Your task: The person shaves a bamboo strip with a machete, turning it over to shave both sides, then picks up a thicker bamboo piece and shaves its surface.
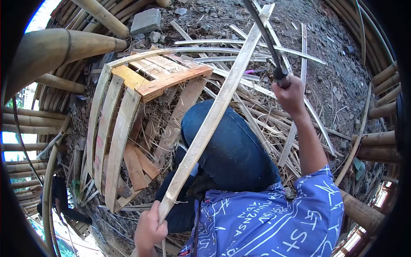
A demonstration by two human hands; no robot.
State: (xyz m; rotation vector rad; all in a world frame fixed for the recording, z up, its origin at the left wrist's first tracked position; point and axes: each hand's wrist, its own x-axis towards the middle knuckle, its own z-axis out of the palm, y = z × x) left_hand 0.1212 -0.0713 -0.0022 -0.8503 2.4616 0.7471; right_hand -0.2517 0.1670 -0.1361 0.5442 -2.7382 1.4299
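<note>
A long split bamboo strip (222, 100) runs slantwise across my bent knee, its far end near the top of the view. My left hand (150, 231) is closed around its near end, low in the frame. My right hand (291, 96) is wrapped round the handle of a machete, out to the right of the strip. The long, dark, slightly curved machete blade (266, 34) points up and away, crossing over the view of the strip's far end. Thin shavings curl along the strip's edge close to my left hand.
A wooden crate-like stool (162, 77) stands to the left of my knee. Cut bamboo strips (304, 55) and shavings litter the dirt ground. A concrete block (145, 20) lies at the back left. Thick bamboo poles (64, 45) frame both sides. Another person (64, 201) is at far left.
</note>
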